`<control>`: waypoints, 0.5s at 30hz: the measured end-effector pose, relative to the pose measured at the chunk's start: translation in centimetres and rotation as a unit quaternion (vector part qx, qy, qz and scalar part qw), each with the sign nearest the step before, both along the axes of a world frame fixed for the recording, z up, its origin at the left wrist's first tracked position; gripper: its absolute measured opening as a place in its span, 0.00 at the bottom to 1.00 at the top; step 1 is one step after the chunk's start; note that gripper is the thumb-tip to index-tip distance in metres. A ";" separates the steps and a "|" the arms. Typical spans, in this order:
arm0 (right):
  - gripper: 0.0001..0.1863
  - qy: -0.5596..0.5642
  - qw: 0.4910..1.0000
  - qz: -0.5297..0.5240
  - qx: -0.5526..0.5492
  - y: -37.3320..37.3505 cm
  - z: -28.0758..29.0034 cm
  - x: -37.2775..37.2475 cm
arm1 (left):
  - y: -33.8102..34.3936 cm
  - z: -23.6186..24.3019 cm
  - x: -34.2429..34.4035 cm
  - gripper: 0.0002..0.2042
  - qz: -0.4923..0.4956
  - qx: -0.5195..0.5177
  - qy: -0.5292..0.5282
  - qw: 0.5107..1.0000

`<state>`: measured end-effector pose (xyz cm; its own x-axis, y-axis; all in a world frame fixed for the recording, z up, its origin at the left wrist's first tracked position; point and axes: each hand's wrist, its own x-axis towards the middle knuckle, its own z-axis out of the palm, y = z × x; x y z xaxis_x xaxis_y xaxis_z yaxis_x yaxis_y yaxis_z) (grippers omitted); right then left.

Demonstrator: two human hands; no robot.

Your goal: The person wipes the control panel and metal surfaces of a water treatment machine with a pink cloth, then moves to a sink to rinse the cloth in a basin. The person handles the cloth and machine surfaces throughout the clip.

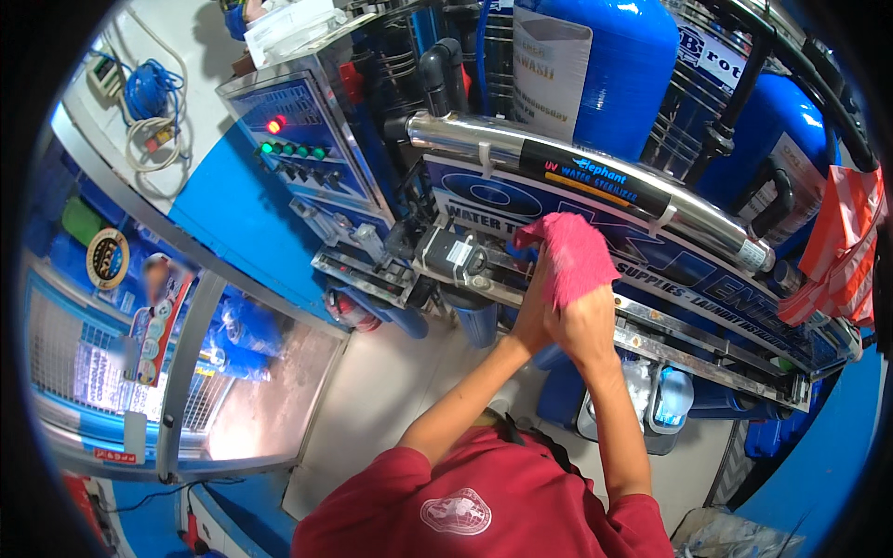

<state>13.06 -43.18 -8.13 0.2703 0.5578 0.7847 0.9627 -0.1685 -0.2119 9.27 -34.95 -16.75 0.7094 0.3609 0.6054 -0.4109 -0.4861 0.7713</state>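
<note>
A pink cloth [569,253] is bunched in my right hand [588,327], whose fingers are closed on it. Close beside it, my left hand [533,312] reaches up against the cloth's left side. The cloth covers my left fingers, so their grip is hidden. Both hands are in front of a blue-and-white sign board [688,265] and over a metal rail [642,342]. Left of them is a dark boxy pump head [453,254] with a white label. Above runs a shiny steel sterilizer tube [465,136].
A control panel [296,139] with red and green lights stands at the left. Blue tanks [628,74] rise behind the tube. Below the rail hang blue filter housings [474,321]. A red-and-white striped bag [837,242] hangs at right; plastic containers [672,400] sit low.
</note>
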 end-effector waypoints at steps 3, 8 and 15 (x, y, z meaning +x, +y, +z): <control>0.25 -0.031 0.995 0.092 0.031 -2.4 -0.9 -2.4 | -1.5 0.0 -3.5 0.35 0.005 -0.058 0.059 0.997; 0.23 0.015 0.989 0.126 0.077 -3.4 -2.3 -6.2 | 0.9 -2.3 -8.7 0.35 0.090 0.078 0.013 0.993; 0.26 0.047 0.997 0.045 0.050 0.2 -3.7 -9.1 | 6.7 -5.7 -13.1 0.35 0.211 0.202 -0.037 0.956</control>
